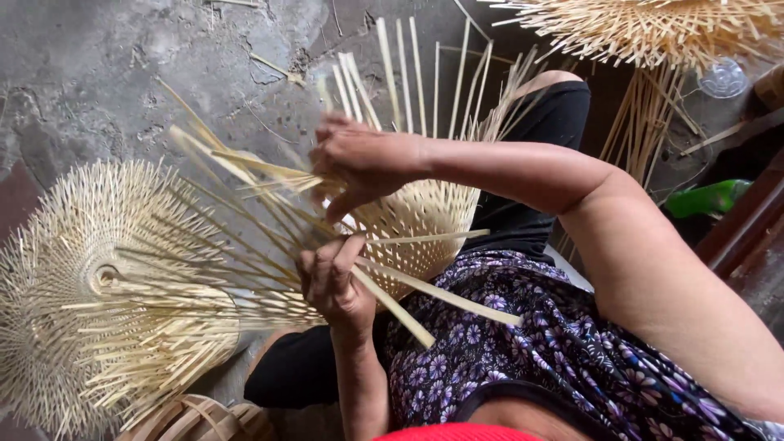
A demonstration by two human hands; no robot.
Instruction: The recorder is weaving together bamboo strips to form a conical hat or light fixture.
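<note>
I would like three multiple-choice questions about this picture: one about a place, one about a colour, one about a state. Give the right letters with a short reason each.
1. Where does the stack of unfinished woven pieces lie?
A. in the picture's left part, on the floor
B. on a chair
C. on a shelf

2. What colour is the bottle at the right edge?
A. red
B. green
C. white

3. What is the state of the left hand?
A. open and empty
B. closed on bamboo strips
C. out of view

Answers: 1 A, it rests on the grey concrete floor; 2 B, it is bright green; 3 B, its fingers curl around the strips.
</note>
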